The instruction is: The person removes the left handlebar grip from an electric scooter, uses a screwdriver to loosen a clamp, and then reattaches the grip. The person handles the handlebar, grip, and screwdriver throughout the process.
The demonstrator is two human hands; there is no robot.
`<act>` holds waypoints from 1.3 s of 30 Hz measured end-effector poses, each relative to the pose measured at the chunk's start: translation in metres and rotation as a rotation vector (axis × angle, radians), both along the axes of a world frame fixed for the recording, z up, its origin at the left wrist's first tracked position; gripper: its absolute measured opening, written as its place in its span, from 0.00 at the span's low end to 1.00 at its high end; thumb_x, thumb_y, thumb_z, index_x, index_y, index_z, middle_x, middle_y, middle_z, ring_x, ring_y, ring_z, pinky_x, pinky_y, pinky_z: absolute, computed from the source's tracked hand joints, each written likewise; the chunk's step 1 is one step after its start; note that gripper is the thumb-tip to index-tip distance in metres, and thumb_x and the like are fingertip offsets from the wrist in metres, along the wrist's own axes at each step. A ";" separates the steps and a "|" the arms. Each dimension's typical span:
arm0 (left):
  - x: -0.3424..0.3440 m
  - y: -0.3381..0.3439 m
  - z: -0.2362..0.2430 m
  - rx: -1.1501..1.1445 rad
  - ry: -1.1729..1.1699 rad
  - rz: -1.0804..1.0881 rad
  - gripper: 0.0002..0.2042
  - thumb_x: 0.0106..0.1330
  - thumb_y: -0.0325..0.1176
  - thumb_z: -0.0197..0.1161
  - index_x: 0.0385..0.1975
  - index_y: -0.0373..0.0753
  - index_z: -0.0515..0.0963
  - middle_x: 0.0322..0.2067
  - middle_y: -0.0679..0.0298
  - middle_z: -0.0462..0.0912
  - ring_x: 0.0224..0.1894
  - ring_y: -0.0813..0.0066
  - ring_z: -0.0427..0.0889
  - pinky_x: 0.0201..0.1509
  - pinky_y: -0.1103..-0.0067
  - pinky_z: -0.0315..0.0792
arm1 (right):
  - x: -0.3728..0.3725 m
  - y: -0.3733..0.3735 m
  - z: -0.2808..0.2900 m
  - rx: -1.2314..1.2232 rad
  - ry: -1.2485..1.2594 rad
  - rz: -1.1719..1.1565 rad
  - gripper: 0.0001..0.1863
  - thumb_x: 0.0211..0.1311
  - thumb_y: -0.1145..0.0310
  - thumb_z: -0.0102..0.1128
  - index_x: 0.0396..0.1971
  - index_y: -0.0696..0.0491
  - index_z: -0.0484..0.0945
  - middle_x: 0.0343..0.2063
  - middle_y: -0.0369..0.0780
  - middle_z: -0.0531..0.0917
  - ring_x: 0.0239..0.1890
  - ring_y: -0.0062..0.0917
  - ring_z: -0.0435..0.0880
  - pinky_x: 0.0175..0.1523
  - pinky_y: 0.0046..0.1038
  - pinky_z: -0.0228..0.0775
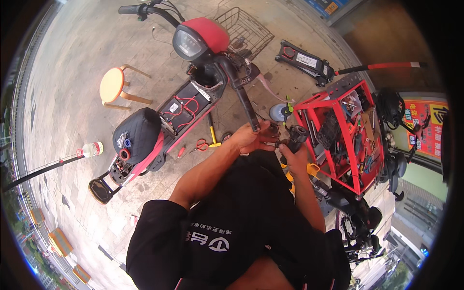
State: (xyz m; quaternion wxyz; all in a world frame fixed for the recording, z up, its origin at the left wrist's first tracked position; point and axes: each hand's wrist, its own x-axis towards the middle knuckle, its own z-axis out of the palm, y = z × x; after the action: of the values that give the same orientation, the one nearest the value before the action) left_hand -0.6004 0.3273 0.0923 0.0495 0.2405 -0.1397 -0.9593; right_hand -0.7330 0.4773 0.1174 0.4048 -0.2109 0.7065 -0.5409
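Observation:
A red and black electric scooter (200, 38) stands in front of me, its handlebar (241, 99) reaching toward my hands. My left hand (250, 140) is at the near end of that bar, fingers bent and drawn together; what they hold, if anything, I cannot make out. Close on its right, my right hand (296, 158) is wrapped round a black, thick-bodied device with a round end (296, 137). Its exact kind is unclear. The scooter's floorboard lies uncovered, with red wires (186, 110) over a dark battery (176, 108).
A red tool cart (355, 164) full of tools stands at my right. Beyond it lies a floor jack (304, 60). A wooden stool (113, 84) is at the left. Red-handled scissors (201, 145) and a yellow-handled hammer (212, 130) lie on the paving. A bottle (92, 149) stands farther left.

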 end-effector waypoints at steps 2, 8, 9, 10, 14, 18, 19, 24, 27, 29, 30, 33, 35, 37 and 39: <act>-0.001 0.000 0.000 0.000 -0.007 0.016 0.20 0.62 0.44 0.60 0.48 0.36 0.69 0.43 0.53 0.75 0.48 0.53 0.75 0.47 0.55 0.73 | -0.003 0.000 0.000 -0.011 0.042 0.004 0.18 0.50 0.71 0.67 0.40 0.57 0.72 0.30 0.35 0.78 0.30 0.17 0.76 0.39 0.22 0.69; -0.006 0.003 0.004 0.011 -0.047 0.102 0.17 0.63 0.43 0.60 0.44 0.38 0.70 0.41 0.55 0.78 0.45 0.58 0.78 0.45 0.56 0.74 | -0.021 0.006 0.013 -0.023 0.056 0.067 0.18 0.61 0.65 0.57 0.46 0.58 0.67 0.27 0.36 0.76 0.26 0.17 0.75 0.32 0.21 0.68; -0.007 0.003 0.004 0.013 -0.051 0.110 0.17 0.63 0.43 0.60 0.44 0.39 0.71 0.40 0.55 0.78 0.44 0.59 0.78 0.44 0.56 0.75 | -0.025 0.009 0.017 -0.013 0.096 0.088 0.17 0.62 0.65 0.56 0.46 0.58 0.67 0.27 0.36 0.76 0.26 0.17 0.75 0.33 0.21 0.68; -0.007 0.002 0.004 0.037 -0.057 0.107 0.17 0.62 0.43 0.61 0.44 0.39 0.71 0.40 0.54 0.79 0.44 0.59 0.79 0.44 0.58 0.76 | -0.029 0.011 0.020 -0.012 0.106 0.109 0.17 0.63 0.65 0.54 0.46 0.58 0.67 0.28 0.36 0.76 0.26 0.17 0.75 0.33 0.21 0.68; -0.009 0.003 0.003 0.023 -0.059 0.138 0.16 0.65 0.41 0.56 0.46 0.38 0.72 0.40 0.51 0.80 0.43 0.58 0.80 0.45 0.61 0.77 | -0.037 0.018 0.031 0.056 0.108 0.189 0.17 0.66 0.65 0.50 0.50 0.58 0.66 0.29 0.36 0.76 0.26 0.16 0.74 0.32 0.19 0.67; -0.010 0.005 0.002 0.043 -0.041 0.151 0.16 0.65 0.41 0.56 0.47 0.37 0.71 0.40 0.50 0.80 0.43 0.57 0.80 0.45 0.62 0.78 | -0.037 0.019 0.033 0.134 0.138 0.273 0.19 0.65 0.65 0.51 0.52 0.58 0.66 0.28 0.35 0.76 0.25 0.13 0.73 0.32 0.18 0.67; -0.010 0.005 0.002 0.046 -0.033 0.150 0.17 0.66 0.41 0.56 0.47 0.37 0.71 0.40 0.50 0.79 0.43 0.57 0.80 0.45 0.62 0.78 | -0.037 0.018 0.033 0.142 0.207 0.281 0.19 0.65 0.66 0.52 0.52 0.58 0.66 0.29 0.35 0.76 0.26 0.14 0.73 0.33 0.18 0.67; -0.011 0.004 0.004 0.046 -0.034 0.177 0.16 0.66 0.41 0.54 0.48 0.37 0.70 0.40 0.50 0.79 0.42 0.57 0.80 0.45 0.64 0.78 | -0.040 0.014 0.031 0.072 0.458 0.295 0.21 0.62 0.65 0.55 0.52 0.59 0.68 0.29 0.36 0.76 0.29 0.16 0.73 0.34 0.21 0.68; -0.013 0.005 0.005 0.024 -0.040 0.188 0.16 0.67 0.41 0.52 0.48 0.36 0.69 0.39 0.52 0.78 0.41 0.59 0.80 0.45 0.65 0.78 | -0.042 0.016 0.033 0.046 0.498 0.310 0.21 0.61 0.64 0.57 0.50 0.60 0.69 0.29 0.37 0.75 0.31 0.17 0.73 0.35 0.22 0.68; -0.014 0.006 0.006 0.013 -0.061 0.188 0.15 0.68 0.40 0.52 0.47 0.36 0.69 0.39 0.53 0.78 0.41 0.60 0.80 0.44 0.66 0.78 | -0.041 0.015 0.034 0.081 0.460 0.306 0.21 0.61 0.64 0.57 0.50 0.59 0.69 0.29 0.36 0.75 0.29 0.16 0.73 0.33 0.21 0.68; -0.014 0.005 0.007 0.013 -0.074 0.185 0.15 0.68 0.40 0.52 0.48 0.36 0.69 0.39 0.54 0.78 0.42 0.60 0.80 0.44 0.67 0.78 | -0.041 0.015 0.034 0.089 0.441 0.304 0.21 0.61 0.63 0.58 0.50 0.59 0.69 0.28 0.36 0.75 0.29 0.16 0.73 0.33 0.21 0.68; -0.014 0.005 0.009 -0.005 -0.068 0.176 0.15 0.68 0.39 0.52 0.49 0.39 0.68 0.40 0.55 0.78 0.42 0.62 0.79 0.42 0.70 0.78 | -0.041 0.014 0.034 0.198 0.347 0.328 0.21 0.61 0.63 0.58 0.50 0.58 0.69 0.27 0.35 0.76 0.26 0.15 0.73 0.30 0.20 0.67; -0.013 0.005 0.010 -0.019 -0.037 0.176 0.15 0.67 0.39 0.53 0.50 0.41 0.67 0.41 0.56 0.78 0.41 0.65 0.79 0.41 0.72 0.77 | -0.040 0.014 0.032 0.245 0.345 0.355 0.23 0.59 0.59 0.58 0.49 0.57 0.70 0.35 0.44 0.79 0.38 0.29 0.78 0.42 0.28 0.68; -0.013 0.006 0.010 -0.026 0.023 0.185 0.17 0.67 0.40 0.54 0.52 0.43 0.66 0.42 0.57 0.78 0.41 0.67 0.79 0.39 0.73 0.76 | -0.039 0.015 0.030 0.262 0.332 0.371 0.23 0.58 0.58 0.58 0.49 0.57 0.71 0.39 0.49 0.80 0.44 0.36 0.80 0.48 0.31 0.69; -0.014 0.006 0.010 -0.006 0.032 0.180 0.19 0.65 0.42 0.56 0.53 0.44 0.65 0.43 0.58 0.78 0.40 0.68 0.78 0.39 0.73 0.75 | -0.039 0.016 0.027 0.248 0.309 0.377 0.24 0.58 0.58 0.58 0.49 0.57 0.71 0.39 0.49 0.80 0.45 0.36 0.79 0.49 0.31 0.69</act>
State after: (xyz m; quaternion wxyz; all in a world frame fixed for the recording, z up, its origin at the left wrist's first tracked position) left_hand -0.6139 0.3333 0.1024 0.1387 0.2363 -0.1197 -0.9542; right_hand -0.7718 0.4930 0.1440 0.4085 -0.3675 0.7689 -0.3269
